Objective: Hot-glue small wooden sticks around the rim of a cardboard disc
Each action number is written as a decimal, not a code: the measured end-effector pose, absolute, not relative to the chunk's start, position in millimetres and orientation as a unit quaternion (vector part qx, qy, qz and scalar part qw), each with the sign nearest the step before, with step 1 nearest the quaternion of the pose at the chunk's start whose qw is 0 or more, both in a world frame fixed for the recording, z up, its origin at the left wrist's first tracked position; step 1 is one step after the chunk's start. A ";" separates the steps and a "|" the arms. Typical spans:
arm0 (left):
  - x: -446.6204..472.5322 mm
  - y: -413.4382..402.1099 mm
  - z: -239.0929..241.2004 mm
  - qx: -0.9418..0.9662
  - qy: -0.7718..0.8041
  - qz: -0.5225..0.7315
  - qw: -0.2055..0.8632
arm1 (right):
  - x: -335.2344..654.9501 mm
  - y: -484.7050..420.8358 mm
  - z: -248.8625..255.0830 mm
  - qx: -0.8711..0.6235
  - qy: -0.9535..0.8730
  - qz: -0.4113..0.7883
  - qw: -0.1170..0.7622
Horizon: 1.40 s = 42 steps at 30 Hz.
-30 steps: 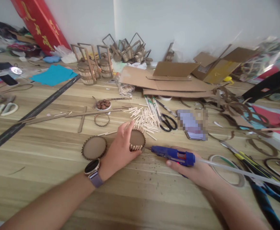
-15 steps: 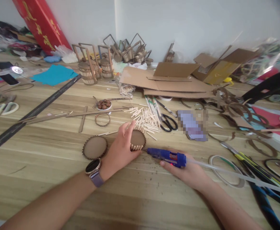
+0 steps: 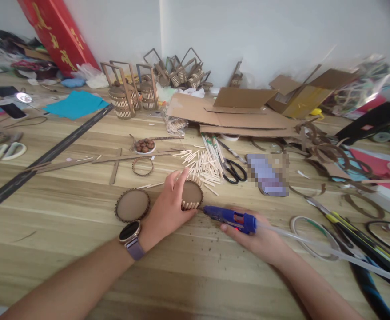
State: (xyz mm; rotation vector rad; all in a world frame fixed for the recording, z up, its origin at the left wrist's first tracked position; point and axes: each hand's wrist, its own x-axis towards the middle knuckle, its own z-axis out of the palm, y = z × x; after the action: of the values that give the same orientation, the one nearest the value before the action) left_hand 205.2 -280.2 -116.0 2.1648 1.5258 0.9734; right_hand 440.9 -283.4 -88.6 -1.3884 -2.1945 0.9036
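My left hand lies over the left side of a round cardboard disc that has short wooden sticks standing along its near edge; its fingers curl round the disc and hold it down. My right hand grips a blue hot glue gun with a clear glue stick trailing from its back. The gun's nozzle touches the disc's lower right edge. A second toothed cardboard disc lies just left of my left hand. A pile of short wooden sticks sits behind the disc.
Black scissors, a phone and a small dish of brown beads lie beyond the sticks. Flat cardboard sheets and finished stick baskets stand near the wall. Tape rings and cables crowd the right.
My right hand has slid the glue gun leftward until its nozzle reached the disc's edge. My left hand has stayed on the disc.
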 end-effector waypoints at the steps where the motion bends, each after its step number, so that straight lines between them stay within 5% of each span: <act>1: 205.1 -280.1 -116.2 0.757 0.533 0.341 0.160 | 440.7 -283.6 -88.3 -0.499 -0.784 0.314 0.194; 33: 204.8 -279.5 -115.3 0.758 0.532 0.342 0.159 | 438.9 -283.8 -87.0 -0.498 -0.798 0.290 0.178; 42: 205.6 -279.8 -115.6 0.753 0.541 0.338 0.159 | 442.3 -280.4 -85.5 -0.541 -0.715 0.378 0.232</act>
State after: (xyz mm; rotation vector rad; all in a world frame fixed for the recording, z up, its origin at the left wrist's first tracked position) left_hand 205.6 -279.8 -115.6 2.1543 1.5469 0.9668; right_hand 442.3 -280.4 -85.5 -1.4868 -1.9634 1.0376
